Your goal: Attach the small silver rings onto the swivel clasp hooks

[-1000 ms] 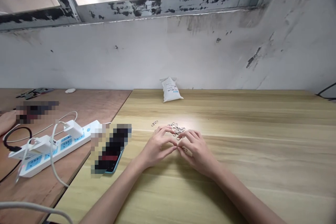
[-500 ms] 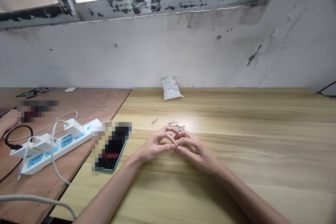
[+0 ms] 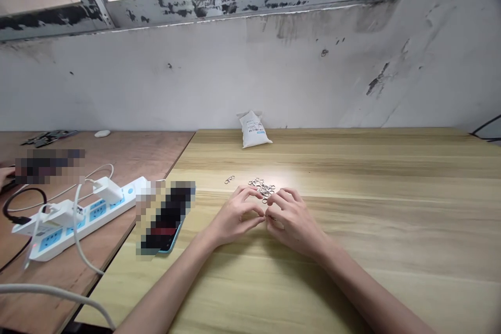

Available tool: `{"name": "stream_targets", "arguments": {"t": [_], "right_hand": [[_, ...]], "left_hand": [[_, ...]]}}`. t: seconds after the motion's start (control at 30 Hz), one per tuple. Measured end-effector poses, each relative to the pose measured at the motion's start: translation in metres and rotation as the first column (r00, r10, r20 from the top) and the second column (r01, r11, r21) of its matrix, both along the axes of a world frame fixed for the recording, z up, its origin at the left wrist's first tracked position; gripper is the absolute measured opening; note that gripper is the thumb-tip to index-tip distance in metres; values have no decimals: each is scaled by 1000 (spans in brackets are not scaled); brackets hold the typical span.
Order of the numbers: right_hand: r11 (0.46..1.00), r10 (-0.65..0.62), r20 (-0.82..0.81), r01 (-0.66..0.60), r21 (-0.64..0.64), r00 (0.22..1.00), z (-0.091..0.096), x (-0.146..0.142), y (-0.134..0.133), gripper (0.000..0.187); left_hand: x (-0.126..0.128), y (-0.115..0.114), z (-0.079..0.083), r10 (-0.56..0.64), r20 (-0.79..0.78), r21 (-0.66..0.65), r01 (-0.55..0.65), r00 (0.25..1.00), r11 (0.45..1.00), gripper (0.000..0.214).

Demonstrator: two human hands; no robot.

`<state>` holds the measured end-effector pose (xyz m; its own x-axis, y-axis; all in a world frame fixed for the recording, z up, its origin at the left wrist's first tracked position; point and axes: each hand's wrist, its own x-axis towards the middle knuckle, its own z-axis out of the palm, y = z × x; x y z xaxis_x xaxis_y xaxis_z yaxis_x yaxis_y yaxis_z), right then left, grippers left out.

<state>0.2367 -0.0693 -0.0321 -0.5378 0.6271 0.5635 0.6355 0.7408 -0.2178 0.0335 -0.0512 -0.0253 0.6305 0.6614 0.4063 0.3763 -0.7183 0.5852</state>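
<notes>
below the middle of the frame, the left hand and right hand nearly meet, fingers of both pinched narrow on a tiny metal piece, mostly hidden. a pile of metal clasps lies just above them on the worktop; a white packet sits higher up.

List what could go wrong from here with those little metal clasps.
The small metal piece at the tips of the left hand and right hand looks tiny, so it might slip and drop. Both hands are close to the pile of clasps, so a stray brush could scatter it.
</notes>
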Motion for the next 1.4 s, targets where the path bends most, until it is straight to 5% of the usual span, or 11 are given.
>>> {"name": "stream_targets", "arguments": {"t": [0.1,0.17,0.27,0.4,0.67,0.73,0.9,1.13,1.4], "right_hand": [[997,15,-54,-20,-80,998,2,2,0,12],[965,34,-196,-84,-250,980,5,4,0,11],[763,37,-483,-337,-552,875,11,7,0,15],[423,-47,-693,-614,-666,719,17,5,-1,21],[160,-113,-727,-709,-686,678,6,-3,-9,21],[173,-122,-734,-714,-679,668,4,-4,-9,22],[399,-213,-727,-621,-675,653,9,0,-3,25],[598,-209,-612,-396,-697,763,6,2,3,29],[563,-212,-616,-421,-711,759,7,1,2,33]], "left_hand": [[0,1,2,-13,51,-77,17,999,997,7],[-1,1,5,-14,135,-196,41,991,980,5],[-3,0,11,-7,272,-373,113,962,921,3],[-4,-2,14,-6,376,-489,204,927,848,5],[-4,-4,17,-30,416,-540,273,909,796,6],[-5,-3,17,-33,420,-542,280,907,793,6],[-6,-1,16,44,356,-526,162,933,835,2],[-3,-2,14,74,135,-338,-24,988,941,8],[-1,-2,11,105,120,-265,-70,987,962,9]]}}
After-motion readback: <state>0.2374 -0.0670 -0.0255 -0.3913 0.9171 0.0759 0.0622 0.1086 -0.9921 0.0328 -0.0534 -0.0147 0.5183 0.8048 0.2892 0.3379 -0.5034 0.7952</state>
